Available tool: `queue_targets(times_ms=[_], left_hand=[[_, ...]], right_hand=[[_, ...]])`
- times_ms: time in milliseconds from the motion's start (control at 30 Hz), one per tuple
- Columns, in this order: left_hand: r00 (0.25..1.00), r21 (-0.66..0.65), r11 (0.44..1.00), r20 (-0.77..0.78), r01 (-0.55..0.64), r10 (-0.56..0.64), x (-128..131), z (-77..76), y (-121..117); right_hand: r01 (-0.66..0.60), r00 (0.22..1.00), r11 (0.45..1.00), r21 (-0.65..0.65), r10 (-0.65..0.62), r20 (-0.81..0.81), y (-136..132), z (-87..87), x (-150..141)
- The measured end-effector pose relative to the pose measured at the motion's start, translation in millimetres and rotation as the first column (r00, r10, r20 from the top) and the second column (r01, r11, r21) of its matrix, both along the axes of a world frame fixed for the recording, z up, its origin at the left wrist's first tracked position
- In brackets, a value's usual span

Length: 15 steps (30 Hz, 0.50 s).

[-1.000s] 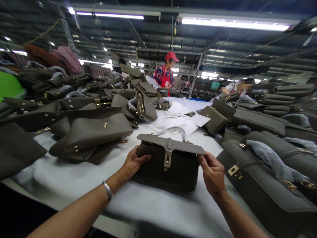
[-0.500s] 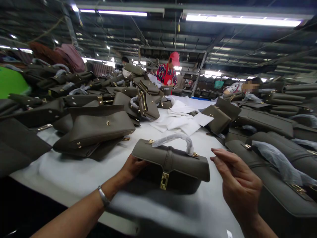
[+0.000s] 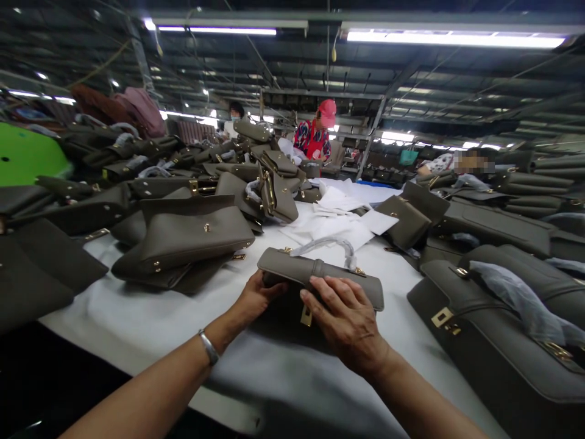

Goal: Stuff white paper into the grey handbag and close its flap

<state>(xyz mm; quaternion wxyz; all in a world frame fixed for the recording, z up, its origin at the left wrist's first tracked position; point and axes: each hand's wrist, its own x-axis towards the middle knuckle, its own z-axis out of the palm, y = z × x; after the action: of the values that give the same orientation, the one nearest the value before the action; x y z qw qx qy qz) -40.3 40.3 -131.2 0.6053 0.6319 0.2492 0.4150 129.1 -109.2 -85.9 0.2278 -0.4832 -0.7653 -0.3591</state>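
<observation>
Left grip [image 3: 256,297] holds the near bag [image 3: 290,266] by its left end, thumb across the front below the flap, which I take as steadying. My right grip [image 3: 345,317] lies over the flap's middle, fingers outstretched beside the clasp [image 3: 306,316], probably pressing; its thumb is hidden, so I cannot tell if it pinches anything. Through the head camera, the bag is ahead on the tabletop [image 3: 196,311], between other bags [image 3: 183,244]. Plastic wrap [image 3: 350,253] likely protects its upturned handle.
</observation>
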Motion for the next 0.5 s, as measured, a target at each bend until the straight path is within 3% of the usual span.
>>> queue_targets(times_ms=[100, 200, 333, 400, 500], left_hand=[[0.998, -0.033, 0.999, -0.062, 0.031, -0.033, -3.9, 4.6, -1.3], [0.975, -0.036, 0.994, -0.193, 0.103, -0.108, -8.6, 5.9, 0.7], [0.975, 0.012, 0.997, -0.208, -0.072, 0.073, -9.5, -1.4, 8.6], [0.976, -0.077, 0.988, -0.181, -0.137, 0.121, -9.1, -6.3, 16.4], [0.980, -0.259, 0.958, -0.185, -0.125, 0.078, -5.0, -6.9, 36.1]], right_hand=[[-0.064, 0.997, 0.997, 0.036, 0.066, -0.048, 4.9, 0.7, -3.9], [-0.067, 0.994, 0.997, -0.024, 0.065, -0.087, -3.6, 6.1, -4.4], [-0.057, 0.998, 0.984, -0.169, 0.056, -0.010, -38.8, 10.2, 9.5], [0.040, 0.999, 0.986, -0.163, -0.043, -0.011, -66.0, 5.5, 27.6], [0.275, 0.958, 0.956, -0.099, -0.282, -0.056, -115.6, -12.0, 67.8]])
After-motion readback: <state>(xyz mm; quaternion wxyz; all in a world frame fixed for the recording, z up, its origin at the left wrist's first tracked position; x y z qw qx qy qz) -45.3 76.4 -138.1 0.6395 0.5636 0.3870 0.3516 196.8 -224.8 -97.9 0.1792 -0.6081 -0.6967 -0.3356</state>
